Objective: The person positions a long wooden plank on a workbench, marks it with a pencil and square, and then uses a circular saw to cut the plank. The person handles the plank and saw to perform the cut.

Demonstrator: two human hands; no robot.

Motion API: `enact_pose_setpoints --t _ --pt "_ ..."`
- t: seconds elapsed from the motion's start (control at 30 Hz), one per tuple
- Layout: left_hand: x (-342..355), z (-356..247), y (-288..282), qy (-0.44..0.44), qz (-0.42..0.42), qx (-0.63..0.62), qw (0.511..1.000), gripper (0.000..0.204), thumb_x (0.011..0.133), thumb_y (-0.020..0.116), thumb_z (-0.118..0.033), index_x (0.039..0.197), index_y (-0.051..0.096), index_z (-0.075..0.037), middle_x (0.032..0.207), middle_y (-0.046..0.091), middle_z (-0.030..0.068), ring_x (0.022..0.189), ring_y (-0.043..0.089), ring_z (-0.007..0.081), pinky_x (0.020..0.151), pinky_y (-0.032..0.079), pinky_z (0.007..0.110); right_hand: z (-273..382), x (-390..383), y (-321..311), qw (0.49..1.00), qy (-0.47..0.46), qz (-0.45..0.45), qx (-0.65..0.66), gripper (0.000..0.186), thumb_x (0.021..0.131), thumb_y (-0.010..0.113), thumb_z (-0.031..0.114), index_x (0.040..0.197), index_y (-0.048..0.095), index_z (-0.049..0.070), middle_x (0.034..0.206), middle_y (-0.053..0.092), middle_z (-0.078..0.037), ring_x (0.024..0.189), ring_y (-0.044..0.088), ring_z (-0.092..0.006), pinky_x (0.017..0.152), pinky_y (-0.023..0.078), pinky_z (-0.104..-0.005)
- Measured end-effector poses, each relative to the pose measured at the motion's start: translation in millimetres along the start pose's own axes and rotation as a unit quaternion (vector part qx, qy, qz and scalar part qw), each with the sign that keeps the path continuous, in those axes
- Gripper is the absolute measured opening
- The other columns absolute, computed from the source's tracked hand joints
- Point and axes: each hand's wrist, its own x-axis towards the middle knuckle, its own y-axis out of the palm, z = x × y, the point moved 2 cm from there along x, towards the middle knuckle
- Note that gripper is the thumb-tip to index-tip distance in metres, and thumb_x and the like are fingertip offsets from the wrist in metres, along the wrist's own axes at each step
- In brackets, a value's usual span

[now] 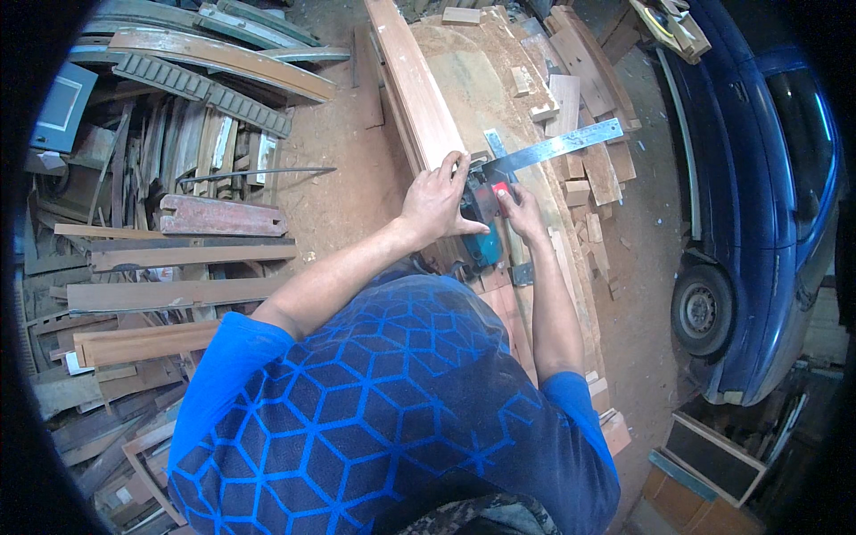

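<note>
My left hand [432,203] lies against the near end of a long pale plank [419,85], fingers bent over it and thumb stretched out to the right. Close beside it, my right hand [521,212] is closed on a small red object [499,189] whose kind I cannot make out. A steel square or rule [566,145] reaches out to the right just beyond my right hand. Between and below the hands sits a teal power tool [484,247], partly covered by them.
The workbench [450,67] carries sawdust and several wood offcuts [563,102] along its right side. Stacked boards [178,297] fill the left. A curved dark metal bar [259,172] sticks out from them. A blue car [744,169] stands at the right.
</note>
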Motion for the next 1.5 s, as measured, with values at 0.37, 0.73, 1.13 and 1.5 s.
enact_pose_setpoints --t 0.37,0.73,1.13,1.5 --pt "1.2 -1.4 -29.3 -0.027 0.090 0.039 0.995 0.045 0.085 0.071 -0.050 0.081 0.070 -0.005 0.083 0.070 0.0153 0.086 0.065 0.0312 0.080 0.047 0.046 -8.3 2.4 -2.0 1.000 -0.008 -0.010 0.009 0.029 0.099 0.065 0.023 0.114 0.068 -0.001 0.088 0.069 -0.005 0.070 0.060 -0.0114 0.062 0.049 -0.0289" --pt "-0.9 -11.7 -17.0 0.116 0.021 0.027 0.993 0.021 0.080 0.067 -0.016 0.101 0.067 -0.011 0.094 0.066 0.0071 0.095 0.065 0.0236 0.087 0.044 0.039 3.8 -3.0 -0.4 0.999 -0.030 -0.010 0.015 0.027 0.099 0.065 0.021 0.113 0.068 -0.001 0.082 0.066 -0.004 0.066 0.056 -0.0100 0.060 0.046 -0.0283" --pt "14.8 -0.5 -43.0 -0.051 0.156 0.027 0.986 0.056 0.089 0.064 -0.055 0.077 0.074 -0.001 0.074 0.071 0.0195 0.074 0.073 0.0353 0.070 0.057 0.047 3.2 -4.0 -1.8 0.999 -0.043 -0.013 -0.018 0.029 0.099 0.065 0.022 0.115 0.067 -0.002 0.094 0.070 -0.008 0.077 0.063 -0.0128 0.067 0.051 -0.0294" --pt "23.0 -0.2 -12.0 0.255 0.099 0.065 0.960 0.011 0.084 0.063 -0.016 0.089 0.062 -0.006 0.088 0.067 0.0119 0.088 0.070 0.0302 0.078 0.056 0.041 -12.2 4.5 -2.9 0.999 -0.049 -0.006 -0.022 0.032 0.098 0.065 0.024 0.116 0.068 -0.002 0.098 0.072 -0.009 0.085 0.065 -0.0150 0.075 0.052 -0.0319"
